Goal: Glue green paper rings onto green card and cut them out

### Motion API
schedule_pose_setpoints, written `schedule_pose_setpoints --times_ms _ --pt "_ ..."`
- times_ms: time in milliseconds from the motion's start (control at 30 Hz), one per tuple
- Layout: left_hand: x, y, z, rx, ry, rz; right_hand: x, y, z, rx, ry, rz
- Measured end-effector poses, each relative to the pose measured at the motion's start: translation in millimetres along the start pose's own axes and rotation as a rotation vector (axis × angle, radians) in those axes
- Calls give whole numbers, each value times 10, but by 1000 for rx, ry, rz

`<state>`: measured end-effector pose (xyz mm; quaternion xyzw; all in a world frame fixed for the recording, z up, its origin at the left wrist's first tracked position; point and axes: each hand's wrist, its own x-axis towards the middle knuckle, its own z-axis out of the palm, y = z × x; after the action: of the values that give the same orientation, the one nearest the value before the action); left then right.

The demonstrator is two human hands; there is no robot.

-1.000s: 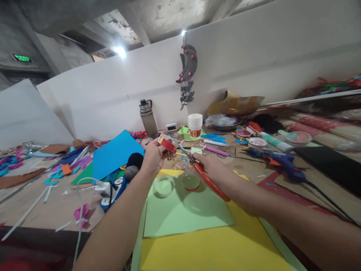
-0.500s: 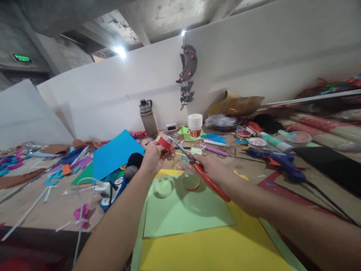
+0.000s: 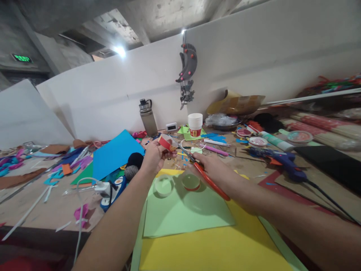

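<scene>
Closest to you, a bright yellow sheet of paper (image 3: 203, 248) lies on the tabletop (image 3: 31, 210), with a smaller pale green sheet of paper (image 3: 191, 220) on top of it. Two short rings rest side by side, apart, on the green sheet's far part: a plain whitish ring (image 3: 164, 195) on the left and a pale ring with a red lower edge (image 3: 191, 189) on the right. Above and beyond them, your left hand (image 3: 153, 157) has its fingers pinched closed on a red-and-white curved paper cup piece (image 3: 167, 144), which is held up off the tabletop. Your right hand (image 3: 213, 166) has its fingers wrapped around the orange-red handles of a pair of metal-bladed scissors (image 3: 211, 184); the blades point away from you toward the cup piece's right side, and you cannot tell whether they touch it. Left of your left hand are a grey fuzzy ball (image 3: 131, 172) and a large blue sheet (image 3: 114, 154); well to your right lies a dark blue glue gun (image 3: 290, 167). Past your hands, a pinkish-purple pen (image 3: 216, 150) lies near a stack of white paper cups (image 3: 195, 122) with red at the base. Farther left, a grey translucent bottle (image 3: 149, 121) with a black lid stands before the white partition (image 3: 113, 90).
</scene>
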<state>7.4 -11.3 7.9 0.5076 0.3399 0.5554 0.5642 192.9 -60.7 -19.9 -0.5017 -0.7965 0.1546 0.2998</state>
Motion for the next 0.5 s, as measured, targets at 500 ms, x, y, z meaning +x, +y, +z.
schedule_pose_setpoints --times_ms 500 --pt "17 5 -49 10 -7 11 17 5 4 77 -35 25"
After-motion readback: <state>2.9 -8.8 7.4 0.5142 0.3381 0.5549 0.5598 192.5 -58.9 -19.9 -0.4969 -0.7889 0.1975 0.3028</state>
